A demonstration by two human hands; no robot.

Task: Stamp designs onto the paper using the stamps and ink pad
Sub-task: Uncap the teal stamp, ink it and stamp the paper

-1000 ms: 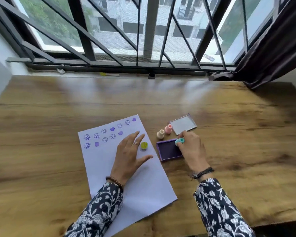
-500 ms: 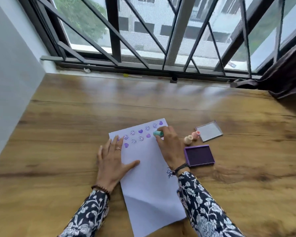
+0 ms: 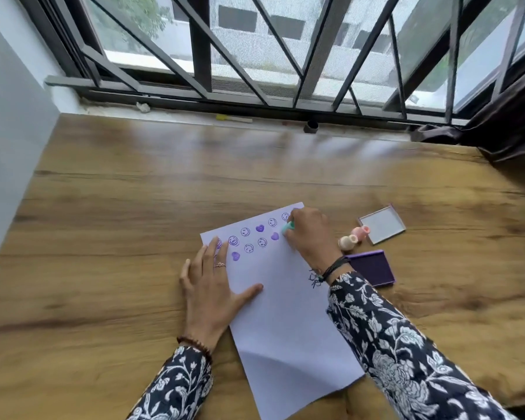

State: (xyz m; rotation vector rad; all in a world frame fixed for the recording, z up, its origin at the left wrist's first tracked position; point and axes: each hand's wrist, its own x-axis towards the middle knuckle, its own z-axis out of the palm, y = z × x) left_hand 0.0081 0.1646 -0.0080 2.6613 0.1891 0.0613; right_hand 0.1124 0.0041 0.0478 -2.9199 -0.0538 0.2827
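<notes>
Left hand (image 3: 210,285) flat and open on the paper (image 3: 282,313) to stop sliding, right hand (image 3: 308,237) pinching the teal stamp (image 3: 288,227) down beside the purple hearts.

Paper (image 3: 285,313) on table (image 3: 103,237); ink pad (image 3: 373,268) at its 3 o'clock, two stamps (image 3: 353,239) and lid (image 3: 382,224) at 2 o'clock, window (image 3: 255,56) at 12.
</notes>
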